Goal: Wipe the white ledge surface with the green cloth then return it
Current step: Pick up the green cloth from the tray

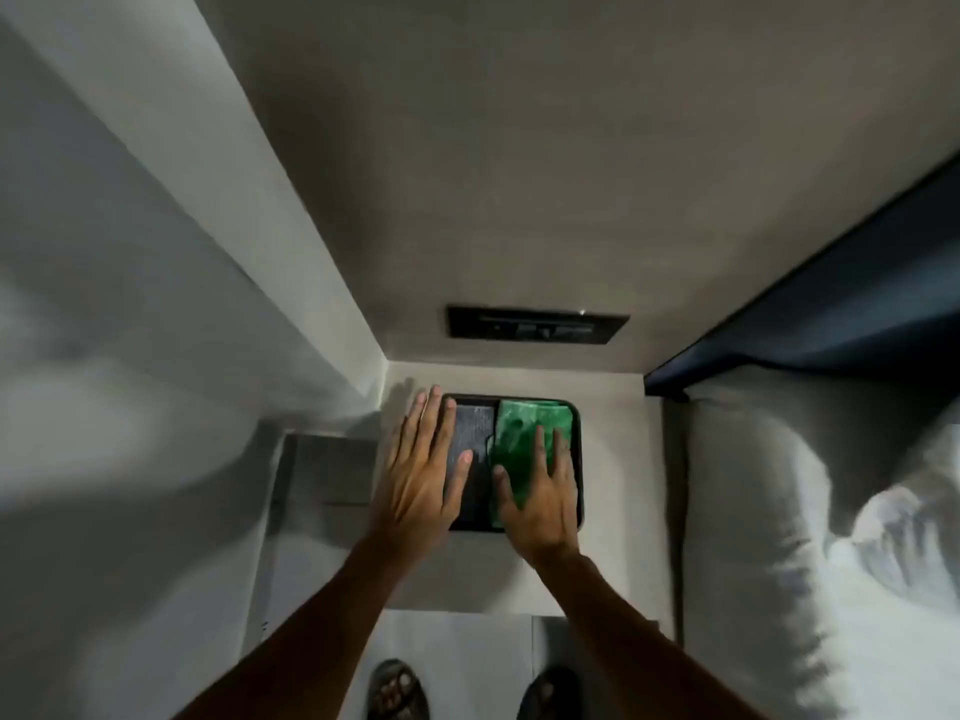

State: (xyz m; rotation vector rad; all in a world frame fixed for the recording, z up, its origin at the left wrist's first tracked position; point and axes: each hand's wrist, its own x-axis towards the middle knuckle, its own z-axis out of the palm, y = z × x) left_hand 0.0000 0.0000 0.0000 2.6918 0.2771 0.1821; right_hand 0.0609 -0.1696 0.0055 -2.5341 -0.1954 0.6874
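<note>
Both hands lie spread flat: left hand (pixel 423 470) over the black tray's (pixel 575 423) left rim, right hand (pixel 540 491) on the green cloth (pixel 517 426) inside, bare white ledge (pixel 608 402) around.

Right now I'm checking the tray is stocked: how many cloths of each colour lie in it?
Green cloth: 1
Grey cloth: 1
Total: 2, side by side in the black tray.
</note>
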